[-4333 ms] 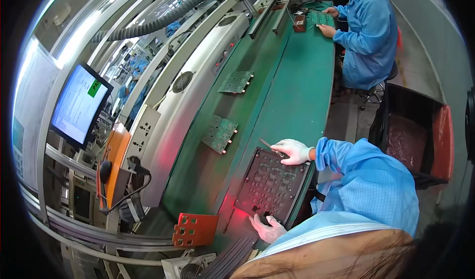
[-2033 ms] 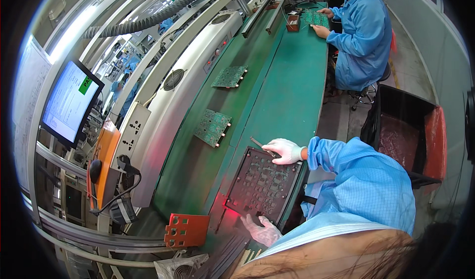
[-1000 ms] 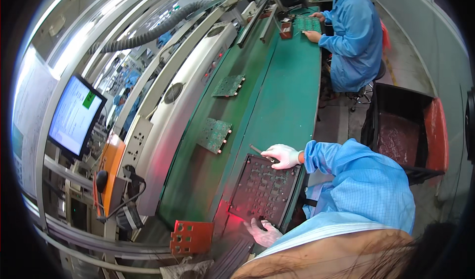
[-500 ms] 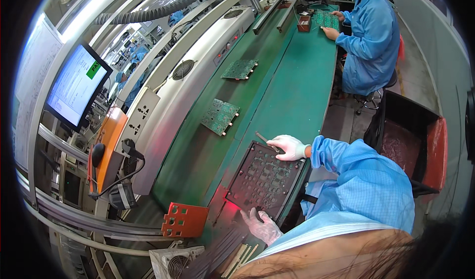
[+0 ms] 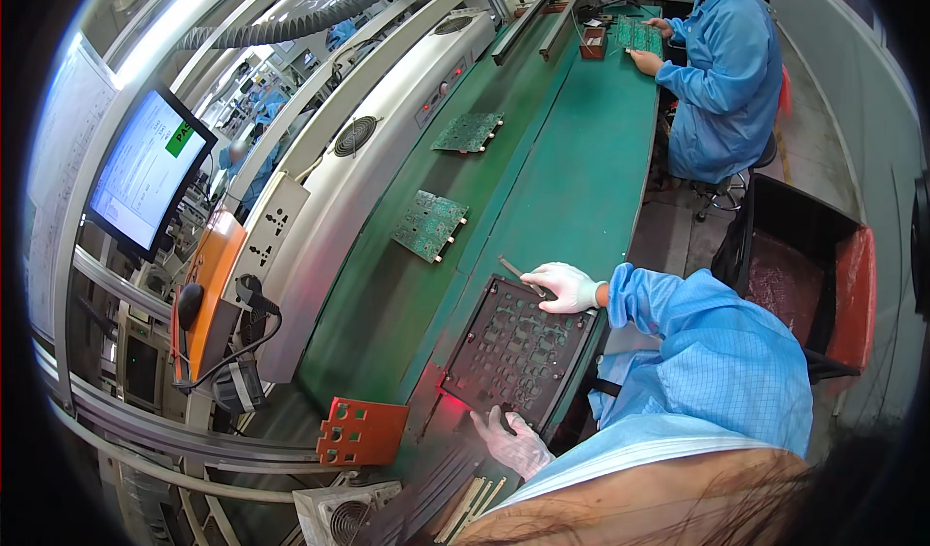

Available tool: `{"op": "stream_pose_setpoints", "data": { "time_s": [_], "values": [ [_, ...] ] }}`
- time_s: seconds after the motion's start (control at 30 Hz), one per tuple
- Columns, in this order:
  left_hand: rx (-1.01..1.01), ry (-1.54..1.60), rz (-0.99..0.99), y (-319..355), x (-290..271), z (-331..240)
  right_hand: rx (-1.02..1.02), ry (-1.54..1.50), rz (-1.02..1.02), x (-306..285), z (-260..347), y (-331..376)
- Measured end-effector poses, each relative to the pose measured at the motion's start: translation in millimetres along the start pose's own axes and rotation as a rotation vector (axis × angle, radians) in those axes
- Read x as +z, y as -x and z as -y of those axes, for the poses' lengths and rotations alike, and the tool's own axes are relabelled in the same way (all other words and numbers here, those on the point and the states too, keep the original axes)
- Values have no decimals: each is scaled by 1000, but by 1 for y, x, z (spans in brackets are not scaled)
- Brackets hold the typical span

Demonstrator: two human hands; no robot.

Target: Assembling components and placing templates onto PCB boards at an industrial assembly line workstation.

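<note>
A worker in a blue smock and white gloves is steadying a dark, grid-patterned fixture tray (image 5: 518, 352) lying on the green worktop (image 5: 572, 178). The right hand (image 5: 564, 286) is resting on the tray's far corner, at about one o'clock, fingers closed around a thin rod-like tool (image 5: 513, 269). The left hand (image 5: 511, 441) is pressing on the tray's near edge at about six o'clock, fingers spread; whether they are gripping the rim cannot be told. Two green circuit boards (image 5: 429, 224) are riding the conveyor at eleven o'clock from the tray. An orange perforated bracket (image 5: 360, 432) is sitting at eight o'clock. A lit monitor (image 5: 147, 170) is glowing at ten o'clock, and a co-worker (image 5: 719, 71) is sitting at the far end.
</note>
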State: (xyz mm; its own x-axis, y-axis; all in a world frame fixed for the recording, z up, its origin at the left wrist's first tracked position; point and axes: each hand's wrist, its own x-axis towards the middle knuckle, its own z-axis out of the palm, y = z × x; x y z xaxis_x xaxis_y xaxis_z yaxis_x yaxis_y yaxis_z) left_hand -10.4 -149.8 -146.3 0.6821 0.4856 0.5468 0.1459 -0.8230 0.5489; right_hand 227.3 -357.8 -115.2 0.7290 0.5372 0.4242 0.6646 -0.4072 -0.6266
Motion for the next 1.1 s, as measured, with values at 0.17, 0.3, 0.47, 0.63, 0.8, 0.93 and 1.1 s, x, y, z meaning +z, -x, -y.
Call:
{"op": "stream_pose_setpoints", "data": {
  "time_s": [0.17,0.3,0.47,0.63,0.8,0.93,1.1],
  "values": [
    [45,-39,-33,1,2,2,35,-20,39,-2,1,1],
    [31,-44,-37,1,1,-3,31,-9,33,-2,1,1],
    [-4,-63,-9,-1,-1,-6,16,-6,27,1,-4,2],
    [2,-51,-21,-1,-1,-6,12,-8,21,2,-4,1],
    [22,-64,-38,1,3,0,17,-11,24,2,-3,1],
    [32,-78,-40,0,1,-3,25,-14,29,-2,0,1],
    [-1,-67,-17,-1,-2,-6,29,-17,24,1,-2,1]
  ]
}}
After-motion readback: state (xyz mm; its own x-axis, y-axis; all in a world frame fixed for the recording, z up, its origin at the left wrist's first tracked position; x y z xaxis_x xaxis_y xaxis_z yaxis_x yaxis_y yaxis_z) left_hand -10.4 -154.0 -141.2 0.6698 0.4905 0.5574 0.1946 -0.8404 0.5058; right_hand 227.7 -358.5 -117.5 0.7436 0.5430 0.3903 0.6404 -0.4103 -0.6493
